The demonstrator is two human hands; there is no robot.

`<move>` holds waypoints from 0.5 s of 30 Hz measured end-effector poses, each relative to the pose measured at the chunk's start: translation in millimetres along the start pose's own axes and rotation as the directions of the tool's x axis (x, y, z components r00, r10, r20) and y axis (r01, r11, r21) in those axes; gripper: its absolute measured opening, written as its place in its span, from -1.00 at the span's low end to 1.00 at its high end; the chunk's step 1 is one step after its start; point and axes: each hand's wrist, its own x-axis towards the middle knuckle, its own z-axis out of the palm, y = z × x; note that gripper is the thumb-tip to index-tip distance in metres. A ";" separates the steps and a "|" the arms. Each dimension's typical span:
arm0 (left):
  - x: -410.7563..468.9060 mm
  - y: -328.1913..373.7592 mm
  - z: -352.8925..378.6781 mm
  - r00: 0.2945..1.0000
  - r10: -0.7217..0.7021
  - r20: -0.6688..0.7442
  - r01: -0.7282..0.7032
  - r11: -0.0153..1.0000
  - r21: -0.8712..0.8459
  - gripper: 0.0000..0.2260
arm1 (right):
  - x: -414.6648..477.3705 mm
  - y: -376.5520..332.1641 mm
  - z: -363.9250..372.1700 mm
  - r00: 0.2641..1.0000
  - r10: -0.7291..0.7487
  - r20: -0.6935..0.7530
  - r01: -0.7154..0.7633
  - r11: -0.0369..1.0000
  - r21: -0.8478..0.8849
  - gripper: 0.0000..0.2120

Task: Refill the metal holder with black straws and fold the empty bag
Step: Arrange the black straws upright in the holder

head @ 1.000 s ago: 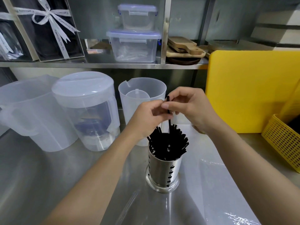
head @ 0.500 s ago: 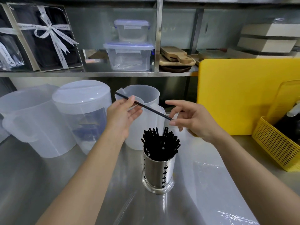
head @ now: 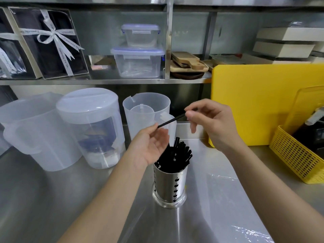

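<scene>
A perforated metal holder (head: 169,187) stands on the steel counter, packed with black straws (head: 177,154). Above it, one loose black straw (head: 171,121) slants up to the right between my hands. My right hand (head: 213,123) pinches its upper end between thumb and forefinger. My left hand (head: 149,146) hovers palm-up just over the holder with loose, parted fingers; the straw's lower end touches its fingertips. A clear, flat plastic bag (head: 228,199) lies on the counter right of the holder, reaching the near edge.
Three translucent pitchers (head: 91,128) stand behind and left of the holder. A yellow cutting board (head: 254,106) leans at the back right, next to a yellow basket (head: 296,158). The shelf above holds lidded plastic boxes (head: 138,62) and wooden boards.
The loose straw went from my left hand's grip to my right hand's pinch and now tilts up to the right. My left hand dropped closer to the holder and opened.
</scene>
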 end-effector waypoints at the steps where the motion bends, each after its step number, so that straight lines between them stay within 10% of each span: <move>1: -3.4 -1.4 1.1 0.999 -0.052 0.009 0.051 0.995 0.091 -0.85 | 1.0 -2.1 1.5 0.998 -0.024 -0.053 0.023 1.000 -0.012 -0.92; 4: -8.1 -1.0 -2.6 0.997 -0.078 0.006 0.071 0.935 0.348 -0.76 | 4.8 -7.1 1.7 0.970 -0.118 -0.213 0.085 0.984 -0.155 -0.88; 9: -4.0 5.4 -19.0 0.932 0.347 -0.103 -0.208 0.747 0.631 -0.77 | 6.0 -1.1 -1.2 0.949 -0.194 -0.248 0.098 0.931 -0.350 -0.81; 15: -8.8 -1.9 -28.0 0.859 0.509 0.049 -0.366 0.544 0.755 -0.79 | -14.4 52.0 17.4 0.935 0.332 0.121 -0.121 0.622 -0.773 -0.74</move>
